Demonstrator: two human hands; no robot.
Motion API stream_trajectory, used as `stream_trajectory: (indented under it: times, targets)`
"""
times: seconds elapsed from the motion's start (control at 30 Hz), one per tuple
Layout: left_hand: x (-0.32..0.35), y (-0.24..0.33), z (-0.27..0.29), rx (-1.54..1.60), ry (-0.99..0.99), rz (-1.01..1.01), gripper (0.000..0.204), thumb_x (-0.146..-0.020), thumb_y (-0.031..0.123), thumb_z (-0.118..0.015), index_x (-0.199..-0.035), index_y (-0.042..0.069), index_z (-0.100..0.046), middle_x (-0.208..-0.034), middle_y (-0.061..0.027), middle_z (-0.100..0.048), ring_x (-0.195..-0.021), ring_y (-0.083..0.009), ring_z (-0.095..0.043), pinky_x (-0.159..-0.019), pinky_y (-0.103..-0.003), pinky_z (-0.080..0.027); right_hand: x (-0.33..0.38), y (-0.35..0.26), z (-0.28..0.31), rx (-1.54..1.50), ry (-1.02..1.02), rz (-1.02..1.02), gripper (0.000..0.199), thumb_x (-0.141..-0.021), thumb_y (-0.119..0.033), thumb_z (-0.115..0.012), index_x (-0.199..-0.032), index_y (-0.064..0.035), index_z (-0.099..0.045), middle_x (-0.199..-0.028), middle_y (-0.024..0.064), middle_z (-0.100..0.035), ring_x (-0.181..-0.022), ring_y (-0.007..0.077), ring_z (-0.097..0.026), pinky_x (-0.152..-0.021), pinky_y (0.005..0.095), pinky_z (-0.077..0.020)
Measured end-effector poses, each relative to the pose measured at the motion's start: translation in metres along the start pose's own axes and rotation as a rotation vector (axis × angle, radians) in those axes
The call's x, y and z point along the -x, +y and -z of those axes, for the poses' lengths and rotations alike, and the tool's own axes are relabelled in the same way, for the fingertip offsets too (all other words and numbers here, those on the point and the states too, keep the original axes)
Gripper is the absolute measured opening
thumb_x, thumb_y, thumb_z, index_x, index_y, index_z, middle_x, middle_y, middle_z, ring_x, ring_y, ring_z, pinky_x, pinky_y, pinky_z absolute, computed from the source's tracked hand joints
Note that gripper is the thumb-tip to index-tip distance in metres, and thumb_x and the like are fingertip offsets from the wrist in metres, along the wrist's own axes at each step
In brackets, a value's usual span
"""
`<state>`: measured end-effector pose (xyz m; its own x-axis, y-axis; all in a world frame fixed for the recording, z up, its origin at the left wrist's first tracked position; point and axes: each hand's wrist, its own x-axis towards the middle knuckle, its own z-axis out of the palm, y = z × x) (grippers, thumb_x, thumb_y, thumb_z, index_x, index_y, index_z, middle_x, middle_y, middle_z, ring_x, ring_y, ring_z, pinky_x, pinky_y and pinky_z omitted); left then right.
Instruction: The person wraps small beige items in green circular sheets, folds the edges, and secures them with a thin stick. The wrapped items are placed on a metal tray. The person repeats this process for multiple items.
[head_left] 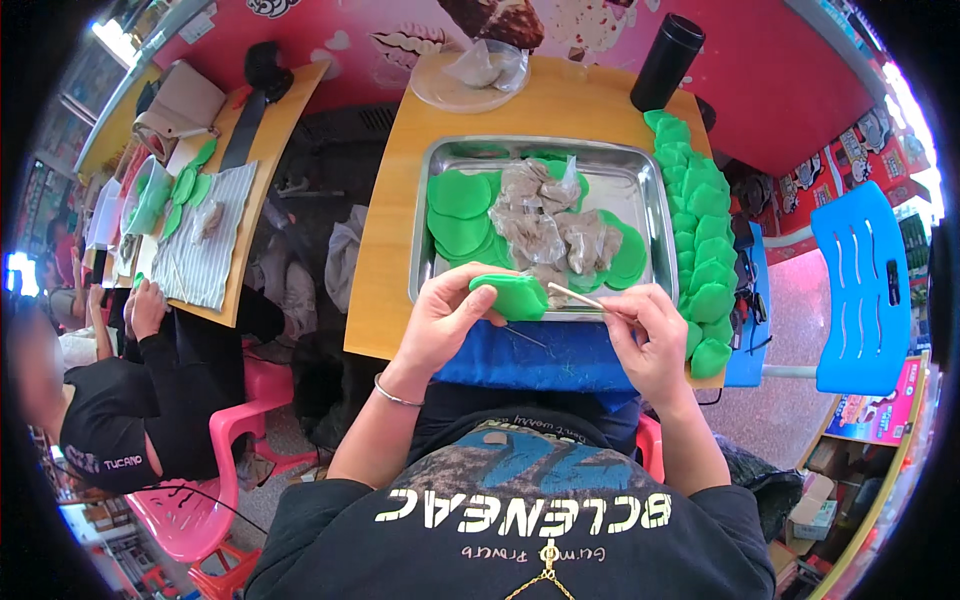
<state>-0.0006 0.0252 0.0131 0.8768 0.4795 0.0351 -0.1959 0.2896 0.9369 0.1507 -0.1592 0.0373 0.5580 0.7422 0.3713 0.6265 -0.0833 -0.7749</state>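
Held between the thumb and fingers of my left hand [448,310] is a folded green piece [512,297], soft and thin like a petal. My right hand [648,328] pinches a thin pale stick [575,296], its blunt tip close to the right end of the green piece. Whether tip and piece touch, I cannot tell. Both hands are at the near rim of a steel tray [540,143]. Inside it lie flat green discs [458,195] in stacks and clear plastic bags [528,228] with something grey-brown in them.
Overlapping green pieces [705,230] line the table's right edge, below a black cylinder [668,60]. A clear round lid [440,85] with a bag on it sits at the back left. A blue chair [860,290] stands to the right. At the left table another person [150,400] works.
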Motion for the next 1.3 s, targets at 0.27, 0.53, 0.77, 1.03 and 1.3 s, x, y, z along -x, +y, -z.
stream_trajectory:
  times: [0.27, 0.53, 0.77, 1.03, 1.3]
  targets:
    - [0.002, 0.007, -0.008, -0.131, -0.083, -0.079, 0.027, -0.091, 0.017, -0.053, -0.102, -0.006, -0.061, -0.099, -0.0137, -0.06, -0.086, -0.0186, -0.062, -0.072, -0.027, -0.053, -0.006, -0.009, -0.009, 0.13, -0.027, 0.182, 0.02, -0.071, 0.004, -0.067, -0.089, -0.0042, -0.064, -0.077, 0.0069, -0.057, -0.06, 0.0144, -0.057, -0.052, 0.0258, -0.0465]
    - [0.003, 0.003, -0.011, -0.218, -0.107, -0.206, 0.027, -0.091, 0.016, -0.051, -0.097, -0.007, -0.063, -0.099, -0.0151, -0.06, -0.091, -0.022, -0.061, -0.079, -0.032, -0.054, 0.004, -0.019, -0.031, -0.368, -0.043, -0.142, 0.012, -0.079, 0.001, -0.063, -0.091, -0.0014, -0.063, -0.08, 0.0037, -0.057, -0.069, 0.0081, -0.055, -0.056, 0.0208, -0.0432]
    - [0.007, -0.003, -0.024, -0.06, 0.082, -0.196, 0.018, -0.088, 0.008, -0.055, -0.094, -0.004, -0.066, -0.095, -0.0107, -0.064, -0.088, -0.0152, -0.058, -0.077, -0.027, -0.046, 0.01, -0.016, -0.03, -0.688, -0.112, -0.449, 0.009, -0.085, -0.001, -0.058, -0.093, -0.0009, -0.06, -0.082, -0.0008, -0.056, -0.068, 0.0024, -0.049, -0.059, 0.0169, -0.0381]
    - [0.001, -0.001, -0.015, -0.329, -0.105, -0.311, 0.022, -0.092, 0.01, -0.049, -0.096, -0.007, -0.063, -0.102, -0.0152, -0.058, -0.097, -0.0243, -0.059, -0.077, -0.033, -0.056, 0.004, -0.014, -0.034, -0.427, -0.091, -0.184, 0.01, -0.082, 0.002, -0.06, -0.092, -0.0009, -0.06, -0.084, 0.0009, -0.054, -0.069, 0.0032, -0.05, -0.058, 0.0163, -0.0387]
    - [0.002, -0.003, -0.028, -0.002, 0.113, -0.226, 0.016, -0.089, 0.007, -0.054, -0.095, -0.003, -0.065, -0.091, -0.0051, -0.051, -0.078, -0.0104, -0.057, -0.064, -0.02, -0.051, 0.007, -0.006, -0.033, -0.646, -0.08, -0.391, 0.009, -0.085, -0.001, -0.058, -0.093, -0.0023, -0.058, -0.077, -0.0031, -0.054, -0.068, 0.0022, -0.049, -0.056, 0.0172, -0.0383]
